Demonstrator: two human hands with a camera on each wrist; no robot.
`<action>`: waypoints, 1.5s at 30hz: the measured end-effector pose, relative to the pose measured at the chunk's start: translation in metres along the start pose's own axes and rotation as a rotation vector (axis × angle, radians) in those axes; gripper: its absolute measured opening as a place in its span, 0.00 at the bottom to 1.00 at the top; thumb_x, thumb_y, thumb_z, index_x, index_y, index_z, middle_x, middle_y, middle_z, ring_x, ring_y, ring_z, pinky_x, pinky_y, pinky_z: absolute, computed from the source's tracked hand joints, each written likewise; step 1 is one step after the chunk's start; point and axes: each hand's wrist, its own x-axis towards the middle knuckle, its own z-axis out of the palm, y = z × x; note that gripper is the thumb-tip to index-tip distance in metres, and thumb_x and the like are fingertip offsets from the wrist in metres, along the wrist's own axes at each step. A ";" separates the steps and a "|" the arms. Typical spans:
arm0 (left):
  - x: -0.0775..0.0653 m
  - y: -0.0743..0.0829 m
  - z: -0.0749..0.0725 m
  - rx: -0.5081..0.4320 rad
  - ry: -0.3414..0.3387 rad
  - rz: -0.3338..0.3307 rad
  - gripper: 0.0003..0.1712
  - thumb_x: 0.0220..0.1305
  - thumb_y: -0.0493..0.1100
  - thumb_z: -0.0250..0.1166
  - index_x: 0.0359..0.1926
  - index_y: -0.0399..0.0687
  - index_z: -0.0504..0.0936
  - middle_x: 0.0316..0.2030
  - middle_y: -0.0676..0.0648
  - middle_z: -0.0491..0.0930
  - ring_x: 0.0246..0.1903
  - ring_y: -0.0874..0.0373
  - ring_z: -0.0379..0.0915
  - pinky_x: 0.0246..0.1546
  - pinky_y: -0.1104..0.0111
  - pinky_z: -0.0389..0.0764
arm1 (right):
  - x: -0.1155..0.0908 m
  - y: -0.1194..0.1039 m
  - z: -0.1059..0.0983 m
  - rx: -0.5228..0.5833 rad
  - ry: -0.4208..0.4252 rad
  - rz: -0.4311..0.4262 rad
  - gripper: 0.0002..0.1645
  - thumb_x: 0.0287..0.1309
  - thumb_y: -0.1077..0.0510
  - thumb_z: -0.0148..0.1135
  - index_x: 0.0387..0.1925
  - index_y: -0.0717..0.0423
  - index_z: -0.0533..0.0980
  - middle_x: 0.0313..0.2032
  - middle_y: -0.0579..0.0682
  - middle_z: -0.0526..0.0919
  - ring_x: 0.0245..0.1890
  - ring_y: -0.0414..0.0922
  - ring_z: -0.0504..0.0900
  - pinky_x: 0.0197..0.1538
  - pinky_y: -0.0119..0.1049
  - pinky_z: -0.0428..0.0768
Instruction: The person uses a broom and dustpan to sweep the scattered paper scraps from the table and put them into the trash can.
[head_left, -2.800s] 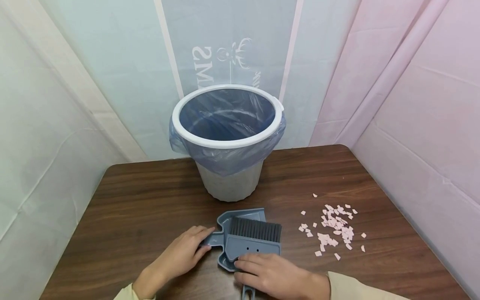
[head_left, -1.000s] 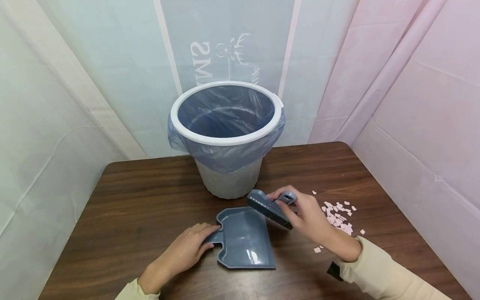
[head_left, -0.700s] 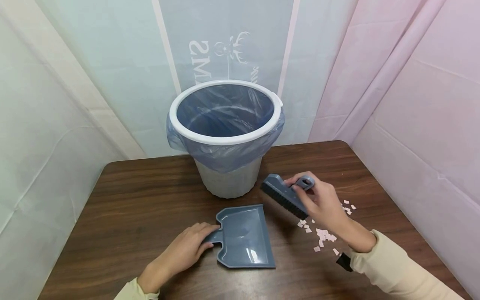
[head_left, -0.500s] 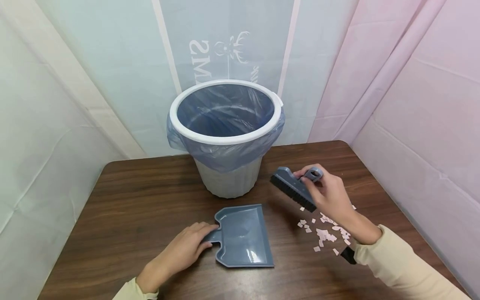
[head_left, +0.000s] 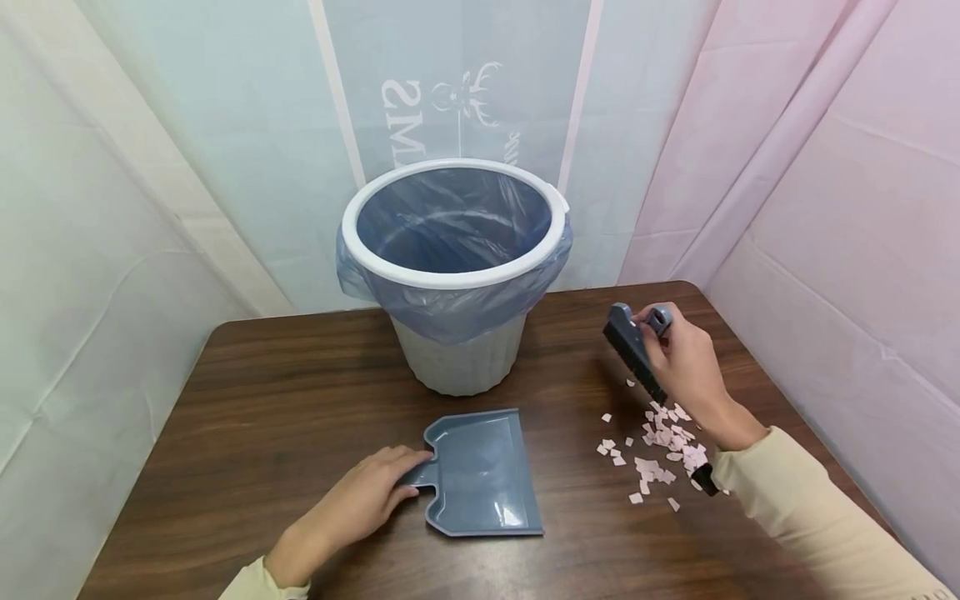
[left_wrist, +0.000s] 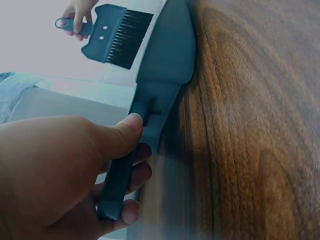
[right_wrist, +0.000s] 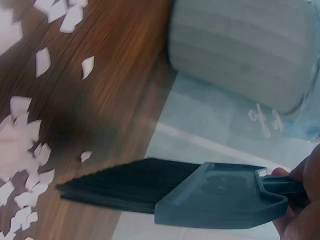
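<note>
A blue-grey dustpan (head_left: 483, 471) lies flat on the table, its wide edge facing right. My left hand (head_left: 358, 500) grips its handle, with the thumb along the top in the left wrist view (left_wrist: 90, 150). At the right, my right hand (head_left: 690, 358) holds a small hand brush (head_left: 630, 346) by its handle, raised above the table with dark bristles slanting down. The bristles (right_wrist: 130, 185) hang near scattered white paper scraps (head_left: 671, 437), which lie in a loose heap below and in front of the brush. Some scraps are hidden by the right wrist.
A bin (head_left: 459, 358) with a white rim and a blue plastic liner stands at the back middle of the wooden table (head_left: 285, 400). Fabric walls (head_left: 847, 275) enclose the table at the back and sides.
My right hand picked the brush up off the dustpan and carried it right, past the bin to the far side of the scraps. My left hand and the dustpan have shifted slightly left.
</note>
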 end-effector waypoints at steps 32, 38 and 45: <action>0.000 -0.004 -0.004 -0.032 -0.031 0.003 0.27 0.67 0.39 0.68 0.66 0.39 0.77 0.57 0.46 0.81 0.56 0.50 0.77 0.58 0.54 0.78 | -0.039 -0.009 -0.001 -0.103 -0.192 -0.121 0.15 0.58 0.75 0.64 0.43 0.61 0.73 0.33 0.56 0.81 0.28 0.48 0.77 0.28 0.46 0.77; 0.000 -0.005 -0.004 -0.030 -0.020 0.021 0.27 0.67 0.38 0.69 0.65 0.38 0.77 0.56 0.45 0.82 0.55 0.51 0.78 0.57 0.54 0.79 | -0.045 -0.020 -0.002 -0.081 -0.195 -0.135 0.15 0.57 0.74 0.65 0.43 0.60 0.73 0.30 0.53 0.80 0.26 0.44 0.72 0.26 0.42 0.74; -0.001 -0.004 -0.004 -0.031 -0.028 0.012 0.27 0.67 0.39 0.68 0.65 0.38 0.77 0.57 0.45 0.81 0.56 0.50 0.77 0.58 0.54 0.78 | -0.048 -0.031 0.000 -0.043 -0.192 -0.139 0.16 0.57 0.74 0.66 0.43 0.58 0.72 0.30 0.52 0.79 0.25 0.42 0.72 0.25 0.37 0.73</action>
